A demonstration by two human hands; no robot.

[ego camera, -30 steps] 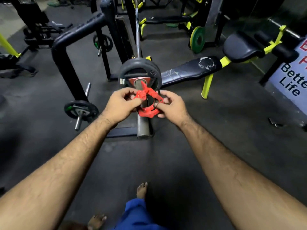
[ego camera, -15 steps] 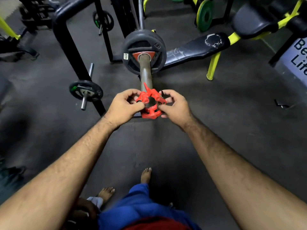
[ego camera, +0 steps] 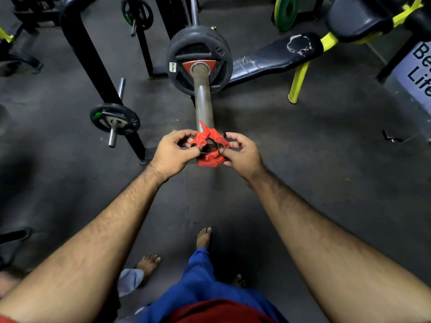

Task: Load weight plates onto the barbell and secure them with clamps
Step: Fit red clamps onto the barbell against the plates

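Note:
A steel barbell sleeve (ego camera: 203,99) points toward me, with a black weight plate (ego camera: 199,59) pushed on at its far end. At the sleeve's near tip sits a red clamp (ego camera: 210,148), its lever standing up and open. My left hand (ego camera: 173,153) pinches the clamp's left side. My right hand (ego camera: 242,153) pinches its right side. The clamp's ring covers the very end of the sleeve, well apart from the plate.
A black rack post (ego camera: 100,82) with a small plate (ego camera: 114,119) on a peg stands to the left. A torn black bench (ego camera: 277,54) with yellow legs lies to the right, a green plate (ego camera: 285,11) behind it. My bare feet (ego camera: 203,237) are on the dark floor.
The clamp, held in both hands, has come back along the sleeve from close to the plate to the sleeve's near tip. The view has tilted down.

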